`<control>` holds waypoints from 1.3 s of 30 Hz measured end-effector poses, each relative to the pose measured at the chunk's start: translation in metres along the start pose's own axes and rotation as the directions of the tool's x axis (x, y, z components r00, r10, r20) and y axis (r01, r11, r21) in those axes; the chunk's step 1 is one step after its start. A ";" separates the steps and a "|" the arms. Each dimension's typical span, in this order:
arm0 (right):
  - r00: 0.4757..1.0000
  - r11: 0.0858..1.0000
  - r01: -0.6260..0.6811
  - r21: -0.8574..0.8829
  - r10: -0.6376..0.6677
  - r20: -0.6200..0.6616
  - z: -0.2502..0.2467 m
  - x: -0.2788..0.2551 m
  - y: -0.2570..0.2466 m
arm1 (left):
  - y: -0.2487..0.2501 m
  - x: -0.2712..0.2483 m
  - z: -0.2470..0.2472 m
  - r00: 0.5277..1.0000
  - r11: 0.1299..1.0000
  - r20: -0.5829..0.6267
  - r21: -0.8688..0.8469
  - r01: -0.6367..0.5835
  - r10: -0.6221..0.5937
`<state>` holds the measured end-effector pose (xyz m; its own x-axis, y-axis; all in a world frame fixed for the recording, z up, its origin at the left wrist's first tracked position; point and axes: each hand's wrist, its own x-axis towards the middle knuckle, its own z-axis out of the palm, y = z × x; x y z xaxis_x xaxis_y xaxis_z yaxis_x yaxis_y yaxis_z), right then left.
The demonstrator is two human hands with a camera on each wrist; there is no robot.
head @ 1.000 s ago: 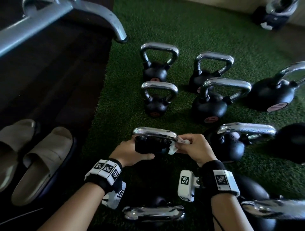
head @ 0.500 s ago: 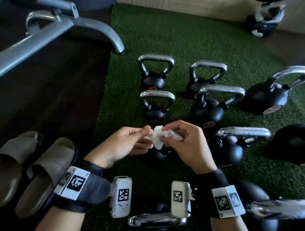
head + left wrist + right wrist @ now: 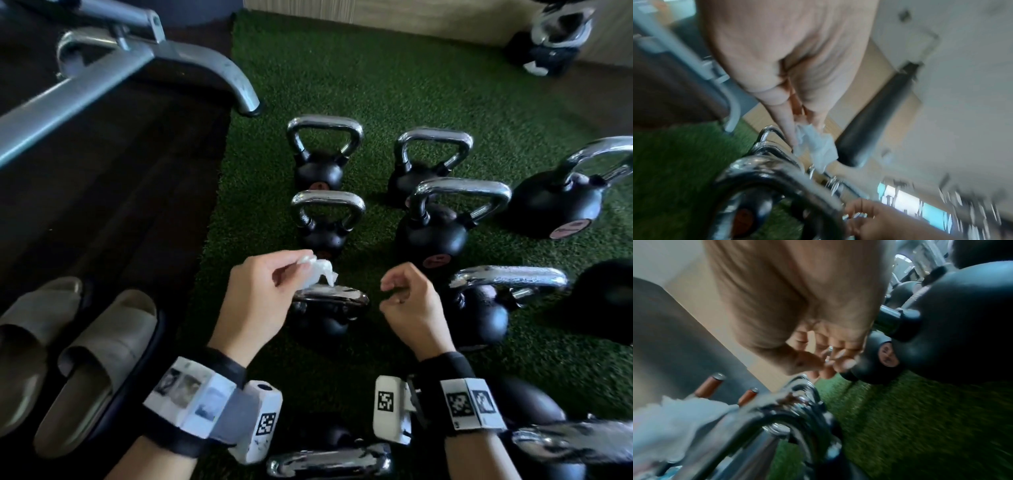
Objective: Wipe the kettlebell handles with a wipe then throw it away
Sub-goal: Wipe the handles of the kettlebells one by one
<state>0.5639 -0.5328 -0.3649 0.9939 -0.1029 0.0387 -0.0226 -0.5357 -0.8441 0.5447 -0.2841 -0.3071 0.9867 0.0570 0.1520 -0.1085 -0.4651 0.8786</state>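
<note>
Your left hand [image 3: 260,301] pinches a crumpled white wipe [image 3: 317,272] at its fingertips. The wipe hangs just above the chrome handle [image 3: 330,296] of a small black kettlebell [image 3: 325,325] standing directly beneath your grip. More black, chrome-handled kettlebells [image 3: 433,226] stand upright beyond and right of it.

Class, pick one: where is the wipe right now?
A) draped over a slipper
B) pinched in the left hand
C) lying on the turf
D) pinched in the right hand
B: the left hand pinches the wipe just above a kettlebell handle; the right hand holds nothing.
</note>
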 end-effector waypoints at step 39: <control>0.969 0.982 -0.142 0.121 0.113 0.220 0.052 -0.006 0.059 | -0.118 -0.038 0.034 0.962 0.938 -0.026 -0.231 0.257 -0.270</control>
<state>0.5624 -0.5203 -0.4425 0.9841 0.0246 -0.1757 -0.1503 -0.4105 -0.8994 0.5246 -0.2608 -0.4320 0.9759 0.2034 -0.0795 0.1243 -0.2180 0.9680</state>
